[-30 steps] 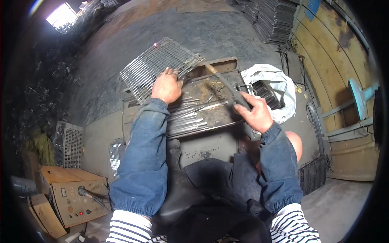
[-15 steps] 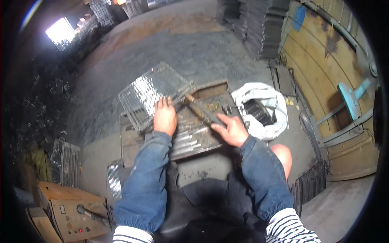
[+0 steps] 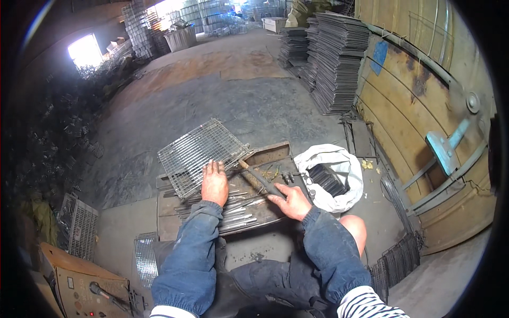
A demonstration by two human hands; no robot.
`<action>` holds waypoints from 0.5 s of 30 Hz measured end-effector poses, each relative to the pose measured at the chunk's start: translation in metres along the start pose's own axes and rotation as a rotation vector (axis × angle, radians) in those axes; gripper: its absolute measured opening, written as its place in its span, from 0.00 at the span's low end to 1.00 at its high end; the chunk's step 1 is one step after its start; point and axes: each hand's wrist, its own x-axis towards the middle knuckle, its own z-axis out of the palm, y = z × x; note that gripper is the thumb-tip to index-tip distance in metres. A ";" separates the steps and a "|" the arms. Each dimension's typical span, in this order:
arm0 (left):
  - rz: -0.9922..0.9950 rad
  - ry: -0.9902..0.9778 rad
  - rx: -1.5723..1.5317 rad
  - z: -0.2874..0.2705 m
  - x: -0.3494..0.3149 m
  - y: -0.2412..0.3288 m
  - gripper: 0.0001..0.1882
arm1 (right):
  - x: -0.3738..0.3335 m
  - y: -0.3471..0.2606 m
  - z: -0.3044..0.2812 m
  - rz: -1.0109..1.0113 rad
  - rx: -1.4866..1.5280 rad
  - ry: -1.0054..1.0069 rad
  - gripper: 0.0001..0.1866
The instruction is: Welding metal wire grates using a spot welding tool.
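Observation:
A shallow wire mesh basket [image 3: 204, 146] rests tilted over the far left of a low metal work table [image 3: 168, 225]. My left hand [image 3: 214, 183] is closed over its near edge; the thumb is hidden. In my right hand [image 3: 292, 202] is a long rod-like tool [image 3: 257, 183] with a dark handle, a tan wrapped middle and a brown tip. The tip points up and left, close to the basket's right corner. Loose metal strips [image 3: 238, 214] lie on the table below my left hand. Small dark pieces [image 3: 288, 177] lie beyond my right hand.
Right of the table stands a white sack [image 3: 344, 156] with dark metal parts [image 3: 327, 180] inside. An orange-tan machine box [image 3: 85, 286] with a control panel is at lower left. Tall stacks of dark panels [image 3: 339, 58] rise at the back right. Heaped wire parts [image 3: 47, 127] fill the left side.
The view has tilted upward, so the table and both hands sit lower and more of the far room shows. Both hands keep nearly the same hold on basket and tool.

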 end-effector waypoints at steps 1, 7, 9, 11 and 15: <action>-0.002 0.002 0.008 0.000 0.001 0.001 0.28 | 0.000 -0.001 -0.001 -0.003 0.000 0.003 0.30; 0.003 0.030 -0.071 0.005 -0.001 -0.006 0.28 | -0.005 0.000 0.000 -0.012 -0.026 0.007 0.31; 0.003 0.031 -0.082 0.005 0.000 -0.006 0.27 | -0.007 -0.005 -0.006 0.013 -0.006 -0.010 0.30; 0.006 0.044 -0.115 0.003 -0.002 -0.005 0.27 | -0.013 -0.017 -0.014 0.028 0.010 -0.023 0.30; 0.012 0.074 -0.127 0.008 -0.006 -0.009 0.27 | -0.018 -0.019 -0.015 -0.015 -0.012 0.014 0.27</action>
